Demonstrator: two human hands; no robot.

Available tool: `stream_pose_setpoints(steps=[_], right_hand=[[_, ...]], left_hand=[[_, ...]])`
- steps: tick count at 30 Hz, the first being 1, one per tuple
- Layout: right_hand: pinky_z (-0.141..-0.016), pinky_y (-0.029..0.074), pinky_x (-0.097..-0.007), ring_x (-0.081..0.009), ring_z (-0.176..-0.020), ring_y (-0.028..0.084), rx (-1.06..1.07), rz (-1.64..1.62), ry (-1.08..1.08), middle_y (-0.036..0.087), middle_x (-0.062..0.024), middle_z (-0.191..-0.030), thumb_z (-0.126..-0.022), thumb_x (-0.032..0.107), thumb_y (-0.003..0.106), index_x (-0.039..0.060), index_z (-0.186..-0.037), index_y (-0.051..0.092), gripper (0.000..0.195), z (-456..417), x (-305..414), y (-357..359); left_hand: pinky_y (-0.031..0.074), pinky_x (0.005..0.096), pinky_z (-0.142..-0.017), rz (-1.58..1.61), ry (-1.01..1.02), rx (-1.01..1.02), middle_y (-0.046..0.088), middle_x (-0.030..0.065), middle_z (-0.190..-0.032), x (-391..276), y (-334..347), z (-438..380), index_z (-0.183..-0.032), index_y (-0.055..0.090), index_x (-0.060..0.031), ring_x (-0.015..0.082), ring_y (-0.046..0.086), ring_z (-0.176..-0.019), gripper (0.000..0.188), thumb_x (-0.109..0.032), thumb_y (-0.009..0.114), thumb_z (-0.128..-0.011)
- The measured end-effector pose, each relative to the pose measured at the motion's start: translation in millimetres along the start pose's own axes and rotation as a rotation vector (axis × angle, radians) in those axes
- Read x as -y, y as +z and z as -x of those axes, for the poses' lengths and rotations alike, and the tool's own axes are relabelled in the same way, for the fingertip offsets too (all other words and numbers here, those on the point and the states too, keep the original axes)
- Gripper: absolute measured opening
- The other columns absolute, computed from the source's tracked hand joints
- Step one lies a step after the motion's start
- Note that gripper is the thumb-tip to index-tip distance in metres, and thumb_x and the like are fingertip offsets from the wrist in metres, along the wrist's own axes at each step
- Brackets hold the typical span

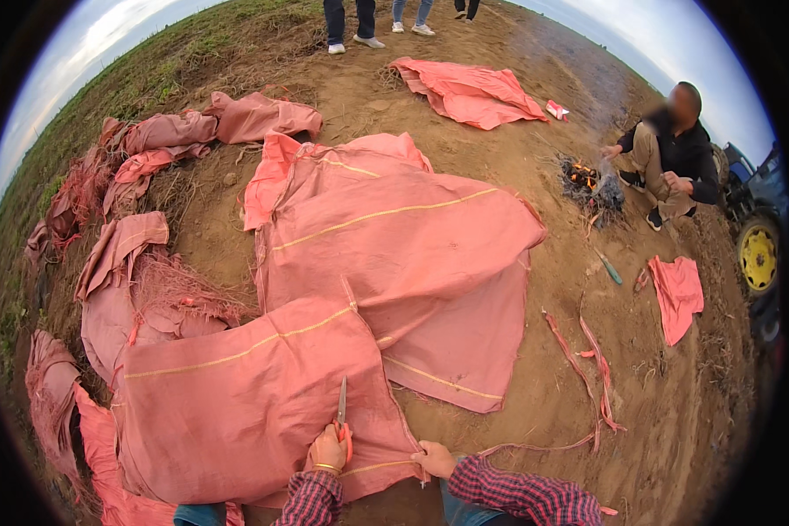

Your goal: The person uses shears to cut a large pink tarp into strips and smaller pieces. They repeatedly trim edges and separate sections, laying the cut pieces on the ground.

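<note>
My left hand [329,451], with a yellow bangle at the wrist, grips scissors [342,411] by their red handle. Their metal blades look closed and point away from me over a pink woven sack [237,401]. Between the fingers of my right hand [436,459] is the sack's near right corner, beside its stitched edge. A yellow seam runs across the sack's far end, and another lies near my hands. Beyond it, partly covered by it, more pink woven sacks [394,243] with yellow seams lie spread on the bare soil.
Crumpled, frayed sacks [151,289] lie at the left. To the right are torn fabric strips [598,368], a green-handled tool [610,268] and a pink cloth piece [677,296]. A person [670,151] squats by a small smoking fire [582,176], near a tractor wheel [758,253]. Other people stand far off.
</note>
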State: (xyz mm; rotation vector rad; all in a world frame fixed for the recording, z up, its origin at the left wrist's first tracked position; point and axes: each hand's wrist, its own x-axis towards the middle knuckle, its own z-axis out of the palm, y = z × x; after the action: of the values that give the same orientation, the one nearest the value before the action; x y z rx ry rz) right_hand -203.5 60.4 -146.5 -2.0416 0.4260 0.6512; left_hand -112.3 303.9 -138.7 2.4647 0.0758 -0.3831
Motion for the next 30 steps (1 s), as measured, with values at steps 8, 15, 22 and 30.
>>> stream_pose_setpoints(steps=[8, 15, 22, 30], right_hand=[[-0.065, 0.046, -0.0407, -0.0326, -0.071, 0.062, -0.067, -0.008, -0.203, 0.063, -0.0177, -0.076, -0.082, 0.019, 0.063, -0.0015, -0.088, 0.058, 0.022, -77, 84, 19], [-0.053, 0.046, -0.0243, -0.0078, -0.062, 0.057, 0.284, -0.660, 0.220, 0.062, -0.0025, -0.076, -0.086, 0.015, 0.063, 0.0011, -0.093, 0.062, 0.016, -56, 64, 10], [-0.057, 0.043, -0.0275, -0.0096, -0.062, 0.053, 0.020, -0.235, -0.025, 0.059, -0.0023, -0.071, -0.087, 0.015, 0.060, -0.0013, -0.095, 0.061, 0.018, -59, 34, 13], [-0.066, 0.046, -0.0273, -0.0095, -0.071, 0.057, 0.126, -0.410, 0.117, 0.064, -0.0047, -0.081, -0.087, 0.014, 0.061, -0.0015, -0.098, 0.064, 0.019, -25, 17, 9]], left_hand=[[0.047, 0.0511, -0.075, -0.112, 0.030, 0.022, 0.063, 0.0258, -0.091, 56, -46, -117, -0.098, 0.054, -0.0027, 0.0442, 0.060, -0.089, 0.037, -0.035, 0.065, -0.083], [0.047, 0.0482, -0.069, -0.035, 0.067, -0.025, 0.062, 0.0248, -0.085, 29, -58, -84, -0.089, 0.053, -0.0012, 0.0433, 0.059, -0.083, 0.031, -0.027, 0.067, -0.081], [0.047, 0.0500, -0.070, -0.127, 0.016, 0.061, 0.062, 0.0201, -0.093, 9, -28, 0, -0.094, 0.054, -0.0064, 0.0408, 0.060, -0.084, 0.026, -0.032, 0.055, -0.089], [0.048, 0.0487, -0.070, -0.154, -0.004, 0.093, 0.063, 0.0219, -0.088, 83, -28, 18, -0.094, 0.056, -0.0046, 0.0409, 0.061, -0.083, 0.023, -0.026, 0.059, -0.085]])
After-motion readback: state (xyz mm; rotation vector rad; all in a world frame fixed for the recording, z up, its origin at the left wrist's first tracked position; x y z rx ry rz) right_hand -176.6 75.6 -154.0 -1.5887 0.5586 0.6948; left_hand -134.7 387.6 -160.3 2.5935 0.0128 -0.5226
